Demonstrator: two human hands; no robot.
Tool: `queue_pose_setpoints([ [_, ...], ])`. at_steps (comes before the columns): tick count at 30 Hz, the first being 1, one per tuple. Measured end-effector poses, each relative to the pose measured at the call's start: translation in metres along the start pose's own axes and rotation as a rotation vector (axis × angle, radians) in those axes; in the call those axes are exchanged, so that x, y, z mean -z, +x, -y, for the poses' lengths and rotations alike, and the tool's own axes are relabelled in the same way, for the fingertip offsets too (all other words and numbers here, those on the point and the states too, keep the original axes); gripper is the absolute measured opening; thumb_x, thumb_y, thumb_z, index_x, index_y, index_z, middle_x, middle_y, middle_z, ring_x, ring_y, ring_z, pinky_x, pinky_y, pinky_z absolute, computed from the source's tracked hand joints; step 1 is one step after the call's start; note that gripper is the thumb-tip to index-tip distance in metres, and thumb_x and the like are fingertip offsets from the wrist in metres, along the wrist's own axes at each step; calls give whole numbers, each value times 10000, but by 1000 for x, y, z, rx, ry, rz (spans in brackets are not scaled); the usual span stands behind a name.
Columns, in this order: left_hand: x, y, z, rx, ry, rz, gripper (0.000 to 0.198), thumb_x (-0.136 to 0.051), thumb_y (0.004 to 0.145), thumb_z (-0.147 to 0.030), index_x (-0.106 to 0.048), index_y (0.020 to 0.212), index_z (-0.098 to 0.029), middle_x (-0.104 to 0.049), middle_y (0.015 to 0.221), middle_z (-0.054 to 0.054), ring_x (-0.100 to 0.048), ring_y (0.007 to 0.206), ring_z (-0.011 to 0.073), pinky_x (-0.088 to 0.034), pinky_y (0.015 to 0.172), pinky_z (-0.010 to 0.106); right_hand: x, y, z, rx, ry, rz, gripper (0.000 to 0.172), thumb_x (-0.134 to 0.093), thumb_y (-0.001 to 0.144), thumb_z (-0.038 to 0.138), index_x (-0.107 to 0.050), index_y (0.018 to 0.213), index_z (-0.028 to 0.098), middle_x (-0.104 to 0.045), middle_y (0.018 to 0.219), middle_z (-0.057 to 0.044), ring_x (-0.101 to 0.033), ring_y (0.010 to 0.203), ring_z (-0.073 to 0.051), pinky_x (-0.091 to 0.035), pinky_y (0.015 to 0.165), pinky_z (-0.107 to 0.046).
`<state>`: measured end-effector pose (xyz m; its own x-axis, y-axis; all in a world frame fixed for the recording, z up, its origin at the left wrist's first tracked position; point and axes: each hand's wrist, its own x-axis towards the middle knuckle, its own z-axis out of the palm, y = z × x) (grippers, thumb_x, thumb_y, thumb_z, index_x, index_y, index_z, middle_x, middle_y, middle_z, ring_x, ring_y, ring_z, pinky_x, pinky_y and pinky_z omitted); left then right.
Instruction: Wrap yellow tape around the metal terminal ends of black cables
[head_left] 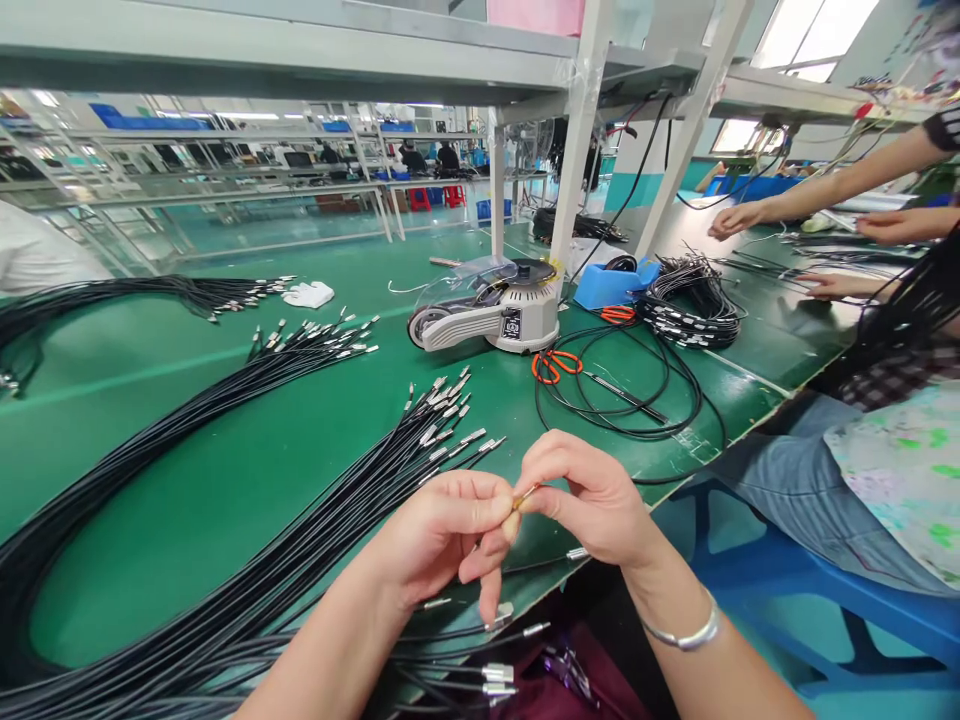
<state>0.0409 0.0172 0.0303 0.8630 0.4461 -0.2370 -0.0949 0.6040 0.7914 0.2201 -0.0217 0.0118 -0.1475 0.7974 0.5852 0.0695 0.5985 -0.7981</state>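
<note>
A: Closest to you, at 6 o'clock, your forearms rise from the bottom edge, with a silver bracelet [686, 635] on the right wrist. Beneath them, loose cable ends [495, 675] with silver sleeves lie over the table's near rim.

B: Just above, your left hand [442, 530] and right hand [592, 500] meet. Each is closed to a pinch, thumb and forefinger on one small brass-coloured tip [525, 495], the other fingers loosely curled. I cannot tell whether that tip joins a cable.

A: From 7 to 9 o'clock a long black cable bundle [247, 590] sweeps over the green table [225, 470]. Its silver ends [450, 410] are fanned just beyond your left knuckles. A second fan [322, 340] lies at 10 o'clock, near a white glove [309, 294].

B: At 12 o'clock stands a tape dispenser [495, 310], with orange scissors [555, 365] just beside it at 1 o'clock. At 3 o'clock a co-worker's knee [795, 480] is near the bench edge. Another person's hand [731, 220] rests at 2 o'clock.

A: How far along are you? My reading is that one piece is in your fingers and a great many cables are laid out. The fanned ends all look alike, so handled and unhandled cannot be told apart. The few at 6 o'clock lie apart from the bundle. They may be a separate lot, but that is a guess.
</note>
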Motion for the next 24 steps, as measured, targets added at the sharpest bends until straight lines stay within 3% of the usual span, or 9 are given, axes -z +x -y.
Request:
queue_pose_setpoints([
  [4, -9, 0, -1, -157, 399, -337, 220, -607, 796, -336, -568, 705, -140, -479, 476, -59, -506, 376, 78, -452, 415, 196, 12, -1, -5, -205, 92, -24, 171, -639, 848, 294, -670, 1009, 244, -637, 932, -44, -608, 832, -164, -498, 758, -307],
  [7, -18, -1, 1, -211, 643, -497, 234, -570, 817, -359, -545, 704, -156, -466, 538, -66, -540, 421, 89, -444, 452, 203, 20, -1, -1, -308, 49, -36, 117, -641, 838, 310, -667, 899, 213, -623, 872, -33, -595, 797, -160, -484, 725, -291],
  [10, -24, 0, 3, -222, 733, -520, 221, -546, 828, -380, -566, 768, -169, -476, 609, -58, -547, 456, 97, -449, 470, 217, 20, -1, 6, -339, -84, -51, 119, -634, 832, 280, -636, 752, 192, -592, 772, -15, -561, 730, -151, -460, 680, -277],
  [14, -28, 3, 7, -233, 781, -494, 231, -527, 839, -401, -597, 903, -190, -509, 658, -46, -523, 466, 99, -444, 461, 218, 14, -4, 14, -353, -110, -73, 107, -613, 827, 241, -605, 733, 191, -578, 751, -6, -551, 704, -142, -461, 656, -263],
  [18, -28, 6, 10, -268, 965, -488, 231, -478, 875, -350, -603, 769, -187, -516, 628, -41, -510, 467, 91, -409, 502, 212, 11, -9, 17, -375, -113, -66, 93, -604, 817, 229, -609, 733, 190, -606, 752, -6, -574, 710, -143, -478, 662, -256],
  [22, -28, 9, 15, -393, 1183, -506, 228, -488, 867, -267, -616, 696, -188, -549, 643, -13, -513, 590, 118, -382, 572, 215, 18, -12, 20, -455, -120, 2, 72, -624, 802, 243, -659, 825, 184, -653, 799, -14, -598, 726, -145, -489, 684, -258],
  [24, -30, 11, 15, -383, 1203, -483, 244, -488, 868, -272, -618, 680, -187, -556, 654, -6, -519, 635, 129, -381, 593, 220, 21, -14, 21, -446, -140, 20, 83, -631, 797, 257, -667, 793, 183, -649, 782, -12, -594, 715, -145, -486, 675, -257],
])
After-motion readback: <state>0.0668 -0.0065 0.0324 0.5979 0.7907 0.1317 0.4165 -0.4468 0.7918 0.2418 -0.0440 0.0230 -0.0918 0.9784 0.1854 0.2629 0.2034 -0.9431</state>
